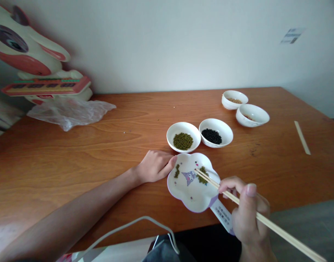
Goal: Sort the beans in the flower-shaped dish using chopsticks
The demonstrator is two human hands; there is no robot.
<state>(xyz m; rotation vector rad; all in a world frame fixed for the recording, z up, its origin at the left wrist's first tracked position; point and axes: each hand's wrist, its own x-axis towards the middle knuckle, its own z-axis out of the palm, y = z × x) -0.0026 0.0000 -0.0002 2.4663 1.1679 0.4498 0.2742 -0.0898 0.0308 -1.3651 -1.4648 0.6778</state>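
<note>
The toy (47, 56) stands at the table (123, 145)'s far left corner, the bag (74, 113) before it. Near the front edge lies the plate (190, 199); the left hand (156, 166) touches its rim, though whether it grips I cannot tell. The right hand (250, 214) pinches chopsticks (287, 234), tips over the plate. Beyond the plate's far rim sit a green-bean bowl (171, 133) and a black-bean bowl (225, 130). Green beans (177, 171) lie in two clusters on the plate.

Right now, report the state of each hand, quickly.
Left hand: at the rim of the flower-shaped dish; whether it grips it cannot be told.
Right hand: closed, holding the chopsticks.
</note>
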